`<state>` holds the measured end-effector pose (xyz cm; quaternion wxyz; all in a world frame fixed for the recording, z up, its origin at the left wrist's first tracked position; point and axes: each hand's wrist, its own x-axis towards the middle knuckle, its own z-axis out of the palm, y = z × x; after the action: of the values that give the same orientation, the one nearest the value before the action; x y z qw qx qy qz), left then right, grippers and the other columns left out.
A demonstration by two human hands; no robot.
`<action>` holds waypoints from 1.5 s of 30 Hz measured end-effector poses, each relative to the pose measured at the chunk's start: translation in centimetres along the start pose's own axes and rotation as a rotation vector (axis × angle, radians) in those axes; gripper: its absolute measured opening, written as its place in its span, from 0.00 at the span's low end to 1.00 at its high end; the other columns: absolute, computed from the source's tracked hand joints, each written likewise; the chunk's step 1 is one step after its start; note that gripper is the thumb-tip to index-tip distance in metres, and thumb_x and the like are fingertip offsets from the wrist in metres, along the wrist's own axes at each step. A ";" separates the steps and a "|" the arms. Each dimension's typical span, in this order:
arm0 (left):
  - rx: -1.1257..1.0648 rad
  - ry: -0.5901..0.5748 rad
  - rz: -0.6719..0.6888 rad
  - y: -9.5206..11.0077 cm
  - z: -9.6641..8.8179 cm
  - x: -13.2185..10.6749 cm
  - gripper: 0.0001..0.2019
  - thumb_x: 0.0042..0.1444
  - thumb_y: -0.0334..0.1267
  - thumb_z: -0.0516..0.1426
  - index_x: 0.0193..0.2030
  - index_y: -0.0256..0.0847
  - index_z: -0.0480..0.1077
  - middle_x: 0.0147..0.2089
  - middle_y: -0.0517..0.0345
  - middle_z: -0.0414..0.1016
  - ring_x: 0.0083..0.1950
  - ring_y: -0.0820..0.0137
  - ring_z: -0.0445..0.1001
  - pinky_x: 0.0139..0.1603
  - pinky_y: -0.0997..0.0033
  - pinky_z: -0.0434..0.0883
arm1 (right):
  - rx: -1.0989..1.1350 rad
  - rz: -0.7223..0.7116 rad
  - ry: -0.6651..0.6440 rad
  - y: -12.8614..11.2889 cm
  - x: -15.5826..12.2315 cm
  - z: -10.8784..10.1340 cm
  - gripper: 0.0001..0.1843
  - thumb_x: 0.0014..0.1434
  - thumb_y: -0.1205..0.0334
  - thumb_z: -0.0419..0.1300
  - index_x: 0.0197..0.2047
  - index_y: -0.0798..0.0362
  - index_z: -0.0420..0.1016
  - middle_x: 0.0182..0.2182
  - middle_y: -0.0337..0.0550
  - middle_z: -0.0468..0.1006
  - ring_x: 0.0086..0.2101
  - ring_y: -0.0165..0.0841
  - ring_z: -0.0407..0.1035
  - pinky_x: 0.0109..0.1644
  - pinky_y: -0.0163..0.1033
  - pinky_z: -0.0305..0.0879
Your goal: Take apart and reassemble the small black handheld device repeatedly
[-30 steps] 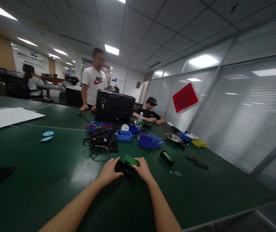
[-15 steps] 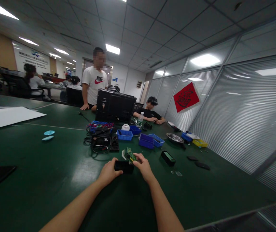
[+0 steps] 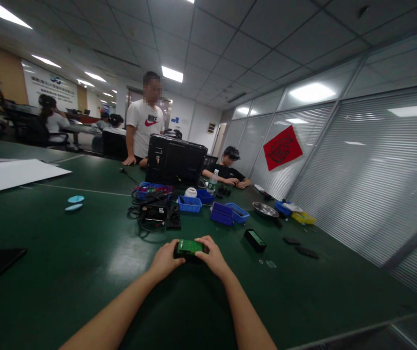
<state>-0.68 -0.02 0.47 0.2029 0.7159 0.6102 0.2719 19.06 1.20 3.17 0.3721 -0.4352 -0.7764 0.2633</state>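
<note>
A green circuit board (image 3: pixel 189 246) lies face-up in or on a small black case (image 3: pixel 190 259) in front of me. My left hand (image 3: pixel 167 256) grips the case's left end, thumb at the near side and fingers behind. At the other end my right hand (image 3: pixel 210 252) is closed, its fingers at the board's right edge and the case's rim. How far the board sits inside the case cannot be made out. To the right stands another black case (image 3: pixel 255 240) with a green panel in its top.
Beyond my hands are a cabled black device (image 3: pixel 152 212), blue bins (image 3: pixel 189 204), a baseball (image 3: pixel 191 192), a bottle (image 3: pixel 213 181) and a large black casing (image 3: pixel 177 159). Right are a metal bowl (image 3: pixel 265 209) and flat black pieces (image 3: pixel 306 251). Two people are at the table's far side.
The circuit board was tilted above the case in my right hand; now it lies flat at the case's opening. My left hand has kept its hold on the case.
</note>
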 end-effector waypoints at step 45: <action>-0.046 0.122 -0.027 -0.5 0.3 0.0 0.28 0.48 0.36 0.53 0.58 0.39 0.55 0.48 0.55 0.69 0.49 0.68 0.67 0.52 0.71 0.59 | -0.714 0.281 0.263 0.2 -0.7 2.9 0.29 0.49 0.65 0.54 0.56 0.57 0.59 0.42 0.56 0.71 0.41 0.44 0.65 0.42 0.46 0.60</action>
<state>-0.84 0.11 -0.05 0.1856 0.6848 0.6247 0.3261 17.08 0.41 1.13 0.2541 -0.6689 -0.6978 -0.0328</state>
